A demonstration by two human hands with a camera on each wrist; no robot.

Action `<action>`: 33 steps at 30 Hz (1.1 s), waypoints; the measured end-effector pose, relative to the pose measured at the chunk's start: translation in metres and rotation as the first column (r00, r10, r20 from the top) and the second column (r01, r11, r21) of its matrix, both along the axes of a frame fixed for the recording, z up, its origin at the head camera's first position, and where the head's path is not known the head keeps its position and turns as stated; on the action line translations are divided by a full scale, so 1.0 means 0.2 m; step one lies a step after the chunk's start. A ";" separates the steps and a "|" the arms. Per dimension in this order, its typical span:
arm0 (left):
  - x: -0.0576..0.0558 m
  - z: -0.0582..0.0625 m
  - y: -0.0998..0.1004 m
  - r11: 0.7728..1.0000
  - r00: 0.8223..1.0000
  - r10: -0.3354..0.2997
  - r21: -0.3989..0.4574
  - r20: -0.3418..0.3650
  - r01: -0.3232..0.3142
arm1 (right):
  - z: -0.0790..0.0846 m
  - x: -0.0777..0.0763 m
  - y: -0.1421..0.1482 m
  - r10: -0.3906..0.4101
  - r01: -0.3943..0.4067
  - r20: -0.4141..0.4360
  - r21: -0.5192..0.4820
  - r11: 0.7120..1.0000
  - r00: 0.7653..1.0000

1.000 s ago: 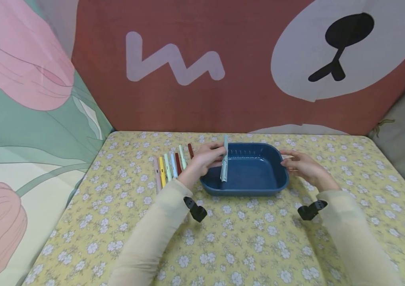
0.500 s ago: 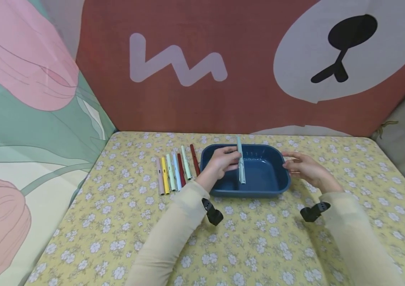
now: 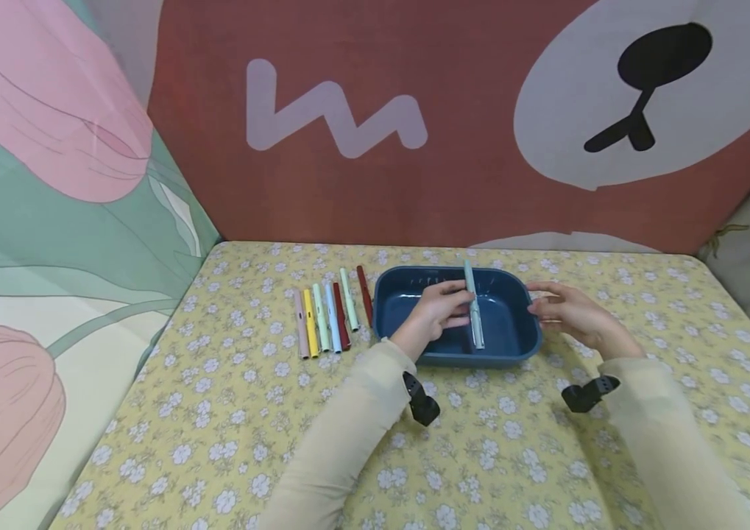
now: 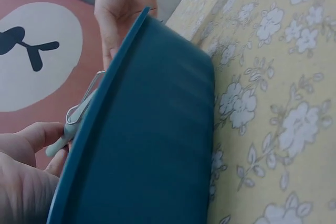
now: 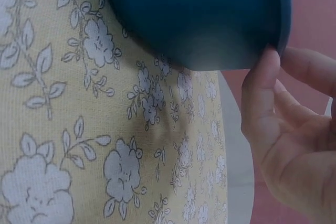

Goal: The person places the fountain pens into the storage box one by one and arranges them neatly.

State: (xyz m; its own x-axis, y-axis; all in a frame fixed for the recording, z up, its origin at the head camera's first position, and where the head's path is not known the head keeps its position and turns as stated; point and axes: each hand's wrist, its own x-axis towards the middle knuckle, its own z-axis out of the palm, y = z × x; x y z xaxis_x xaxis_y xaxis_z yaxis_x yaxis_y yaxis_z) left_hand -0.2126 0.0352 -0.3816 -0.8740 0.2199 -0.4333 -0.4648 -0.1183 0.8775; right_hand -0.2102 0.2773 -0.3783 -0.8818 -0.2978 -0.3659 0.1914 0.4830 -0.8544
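Observation:
My left hand (image 3: 439, 309) pinches a pale mint pen (image 3: 475, 325) over the inside of a dark blue rectangular tray (image 3: 474, 361). The pen's wire clip (image 4: 86, 95) shows in the left wrist view, close above the tray's rim. At the tray's right end, my right hand (image 3: 570, 313) holds the rim, thumb (image 5: 261, 80) against the outer wall and index finger at the upper edge. Left of the tray lies a row of pens: mauve (image 3: 302, 324), yellow (image 3: 310, 324), light green (image 3: 321, 316), light blue (image 3: 333, 316), dark red (image 3: 341, 316) and others.
A yellow flowered cloth (image 3: 216, 412) covers the table. Another dark red pen (image 3: 364, 294) lies close to the tray's left wall. A printed brown fabric wall (image 3: 348, 199) stands behind the table's back edge, and a floral one (image 3: 50, 258) at the left.
My left hand has carried the mint pen rightward across the tray, uncovering the row of pens at the left. The right hand stays at the tray's right end.

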 end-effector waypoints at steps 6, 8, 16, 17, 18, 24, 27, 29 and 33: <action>0.02 -0.01 0.04 0.999 1.000 -0.024 -0.022 -0.001 0.024 | -0.01 -0.01 -0.02 0.007 -0.007 0.003 -0.022 1.000 1.000; 0.03 -0.02 0.05 0.999 1.000 -0.027 -0.019 0.004 0.027 | -0.01 -0.01 -0.02 0.008 -0.008 0.003 -0.026 1.000 1.000; 0.03 -0.05 0.10 1.000 0.999 -0.020 0.004 0.039 0.020 | -0.01 -0.01 -0.01 0.020 -0.019 0.006 -0.049 0.999 1.000; 0.03 -0.05 0.11 1.000 0.999 -0.016 0.003 0.040 0.016 | -0.01 -0.02 -0.01 0.020 -0.020 0.007 -0.050 0.999 1.000; 0.03 -0.06 0.12 1.000 0.999 -0.012 0.003 0.040 0.012 | -0.01 -0.02 -0.01 0.022 -0.022 0.007 -0.050 0.999 1.000; 0.03 -0.08 0.16 1.000 0.999 0.010 -0.010 0.033 -0.010 | -0.02 -0.02 -0.01 0.015 -0.014 0.015 -0.044 0.999 1.000; 0.02 -0.09 0.17 1.000 0.999 0.019 -0.023 0.034 -0.018 | -0.02 -0.02 -0.01 0.016 -0.015 0.014 -0.043 0.999 1.000; 0.02 -0.10 0.18 0.999 0.999 0.014 -0.031 0.034 -0.013 | -0.02 -0.02 -0.01 0.017 -0.017 0.014 -0.043 0.999 1.000; 0.02 -0.10 0.18 0.999 0.999 -0.003 -0.036 0.039 0.005 | -0.02 -0.02 -0.01 0.021 -0.021 0.015 -0.040 0.999 1.000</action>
State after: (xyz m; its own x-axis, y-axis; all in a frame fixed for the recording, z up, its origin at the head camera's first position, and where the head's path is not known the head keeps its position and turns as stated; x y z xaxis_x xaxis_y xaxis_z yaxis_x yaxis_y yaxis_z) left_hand -0.2094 0.0716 -0.4019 -0.8554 0.2067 -0.4749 -0.4992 -0.0847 0.8623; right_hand -0.2151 0.2761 -0.3824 -0.8694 -0.3306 -0.3671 0.1951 0.4528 -0.8700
